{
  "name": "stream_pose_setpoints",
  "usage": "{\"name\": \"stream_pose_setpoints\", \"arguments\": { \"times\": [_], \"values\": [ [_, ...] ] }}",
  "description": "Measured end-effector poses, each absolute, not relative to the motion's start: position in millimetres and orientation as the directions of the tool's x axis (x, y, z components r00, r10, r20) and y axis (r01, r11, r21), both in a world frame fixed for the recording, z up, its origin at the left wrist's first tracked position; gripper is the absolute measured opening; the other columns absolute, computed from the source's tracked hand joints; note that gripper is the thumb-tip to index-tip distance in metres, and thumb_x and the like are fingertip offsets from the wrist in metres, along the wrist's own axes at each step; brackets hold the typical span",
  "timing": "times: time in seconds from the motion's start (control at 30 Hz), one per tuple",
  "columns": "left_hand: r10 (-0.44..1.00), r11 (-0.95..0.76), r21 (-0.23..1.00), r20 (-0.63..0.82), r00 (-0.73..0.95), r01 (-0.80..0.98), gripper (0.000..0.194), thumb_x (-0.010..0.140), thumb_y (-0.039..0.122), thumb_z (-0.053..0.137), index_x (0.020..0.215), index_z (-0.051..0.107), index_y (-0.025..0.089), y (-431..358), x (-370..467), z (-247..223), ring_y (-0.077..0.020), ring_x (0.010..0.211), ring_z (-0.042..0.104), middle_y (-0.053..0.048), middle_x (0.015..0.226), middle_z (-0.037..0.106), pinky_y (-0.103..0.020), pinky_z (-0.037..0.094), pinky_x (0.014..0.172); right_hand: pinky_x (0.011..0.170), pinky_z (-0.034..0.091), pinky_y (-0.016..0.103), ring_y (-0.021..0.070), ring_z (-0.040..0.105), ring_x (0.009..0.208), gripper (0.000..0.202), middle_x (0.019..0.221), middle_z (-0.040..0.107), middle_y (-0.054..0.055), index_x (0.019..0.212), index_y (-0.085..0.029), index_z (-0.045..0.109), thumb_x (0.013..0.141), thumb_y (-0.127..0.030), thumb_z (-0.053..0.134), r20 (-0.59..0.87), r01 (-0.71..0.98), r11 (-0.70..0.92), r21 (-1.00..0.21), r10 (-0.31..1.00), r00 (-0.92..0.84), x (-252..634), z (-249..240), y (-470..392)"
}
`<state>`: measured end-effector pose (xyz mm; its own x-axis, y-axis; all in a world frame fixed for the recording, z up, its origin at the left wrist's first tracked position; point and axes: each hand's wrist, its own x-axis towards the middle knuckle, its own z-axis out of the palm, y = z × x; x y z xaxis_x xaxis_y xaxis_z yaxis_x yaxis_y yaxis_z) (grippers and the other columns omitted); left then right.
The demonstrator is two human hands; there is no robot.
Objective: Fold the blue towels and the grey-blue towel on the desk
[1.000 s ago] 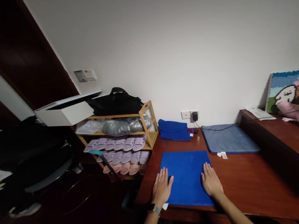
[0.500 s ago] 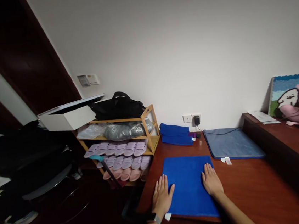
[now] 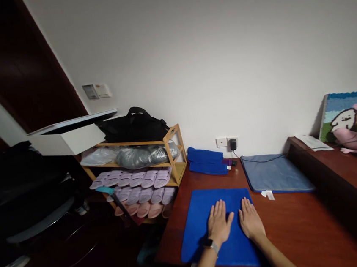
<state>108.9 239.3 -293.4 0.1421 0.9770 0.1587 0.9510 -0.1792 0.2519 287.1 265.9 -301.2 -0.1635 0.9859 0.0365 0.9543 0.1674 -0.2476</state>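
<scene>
A square blue cloth (image 3: 197, 225) lies flat on the brown wooden table, close to its front edge. My left hand (image 3: 219, 223) rests palm down near the middle of the cloth, fingers stretched out, a watch on the wrist. On the cloth's right side lies my right hand (image 3: 250, 219), also flat with the fingers extended. A white tag partly shows at the cloth's lower left corner. Behind it sit folded blue cloths (image 3: 205, 160). A grey-blue cloth (image 3: 275, 172) with white tags lies to the right.
Left of the table stands a wooden rack (image 3: 178, 171) holding slippers (image 3: 149, 179), plastic-wrapped items and a black bag (image 3: 135, 127). A black adapter (image 3: 233, 144) is plugged into the wall, its cable crossing behind the grey-blue cloth. A raised ledge (image 3: 337, 163) bounds the right side.
My left hand has moved right from the cloth's left edge to near its middle. My right hand stays flat near the right edge. The camera view has shifted slightly.
</scene>
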Motion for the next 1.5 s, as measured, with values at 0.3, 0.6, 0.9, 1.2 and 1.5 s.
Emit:
{"name": "stream_pose_setpoints", "arguments": {
  "times": [0.3, 0.6, 0.9, 1.2, 1.5],
  "values": [
    [0.982, 0.042, 0.165, 0.174, -0.071, 0.985, 0.081, 0.103, 0.065, 0.016, 0.161, 0.026, 0.009, 226.8, -6.1, -291.0, -0.0256, 0.157, 0.022, -0.013, 0.168, 0.026, -0.047, 0.024, 0.128, 0.128, 0.015, 0.040, 0.0261, 0.018, 0.157, 0.069, 0.168, 0.023, 0.016, 0.159, 0.001, 0.027, 0.103, -0.040, 0.021, 0.035, 0.956, 0.147, -0.256, 0.989, -0.143, 285.4, -305.5, 268.4],
    [0.986, 0.051, 0.162, 0.151, -0.076, 0.985, 0.081, 0.103, 0.064, 0.014, 0.161, 0.026, 0.010, 225.4, -4.0, -292.6, -0.0256, 0.156, 0.023, -0.011, 0.168, 0.023, -0.047, 0.024, 0.128, 0.128, 0.016, 0.039, 0.0260, 0.020, 0.156, 0.068, 0.167, 0.025, 0.017, 0.158, 0.002, 0.027, 0.103, -0.037, 0.020, 0.063, 0.959, 0.186, -0.212, 0.982, -0.177, 285.6, -287.1, 324.9],
    [0.987, -0.061, 0.260, 0.162, 0.018, 0.964, 0.073, 0.105, 0.055, 0.013, 0.163, 0.019, 0.012, 261.3, 67.7, -267.0, -0.0244, 0.157, 0.019, -0.010, 0.169, 0.022, -0.046, 0.022, 0.129, 0.128, 0.015, 0.039, 0.0259, 0.018, 0.157, 0.069, 0.167, 0.024, 0.017, 0.158, 0.003, 0.026, 0.102, -0.037, 0.019, 0.095, 0.949, 0.201, -0.244, 0.979, -0.183, 288.4, -308.7, 335.1],
    [0.989, -0.124, 0.238, 0.104, 0.102, 0.963, 0.075, 0.104, 0.060, 0.013, 0.161, 0.029, 0.014, 311.8, 103.0, -275.4, -0.0249, 0.157, 0.022, -0.011, 0.168, 0.029, -0.048, 0.019, 0.129, 0.128, 0.015, 0.037, 0.0237, 0.019, 0.157, 0.067, 0.167, 0.026, 0.015, 0.159, 0.001, 0.027, 0.102, -0.035, 0.020, 0.076, 0.951, 0.193, -0.242, 0.981, -0.179, 289.7, -303.7, 335.9],
    [0.989, 0.002, 0.102, 0.146, -0.017, 0.995, 0.076, 0.104, 0.061, 0.021, 0.161, 0.030, 0.012, 288.2, -13.1, -289.0, -0.0250, 0.157, 0.023, -0.011, 0.168, 0.028, -0.048, 0.022, 0.128, 0.128, 0.015, 0.038, 0.0252, 0.019, 0.157, 0.067, 0.168, 0.025, 0.016, 0.159, 0.001, 0.027, 0.102, -0.036, 0.023, 0.032, 0.942, 0.137, -0.307, 0.991, -0.133, 281.2, -287.1, 328.8]
  ]
}}
